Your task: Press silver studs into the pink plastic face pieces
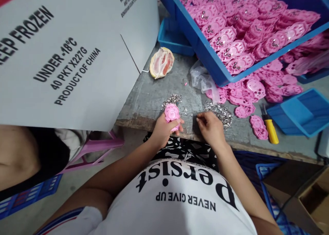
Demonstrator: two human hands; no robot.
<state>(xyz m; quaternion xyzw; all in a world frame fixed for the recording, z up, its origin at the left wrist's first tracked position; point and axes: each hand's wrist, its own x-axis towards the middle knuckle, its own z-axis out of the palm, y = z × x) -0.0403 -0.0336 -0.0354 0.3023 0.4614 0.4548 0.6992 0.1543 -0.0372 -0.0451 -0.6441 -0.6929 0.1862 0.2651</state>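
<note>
My left hand (pixel 164 128) grips a pink plastic part (pixel 171 112) above the table's front edge, thumb across its lower end. Just behind that part lies a small heap of tiny shiny metal pieces (pixel 174 98). To the right, my right hand (pixel 211 126) rests low over the tabletop with thumb and forefinger brought together. Whatever sits between those fingertips, if anything, is too small to make out. Beside this hand spreads a second pile of tiny metal pieces (pixel 224 114).
A large blue bin (pixel 226 79) full of pink parts stands back right, with more pink parts (pixel 241 93) heaped before it. A yellow-handled screwdriver (pixel 271 129) lies by a blue tray (pixel 300 113). Peeled fruit (pixel 161 63) and a white carton (pixel 102 74) are left; someone's leg (pixel 17 156) shows beyond.
</note>
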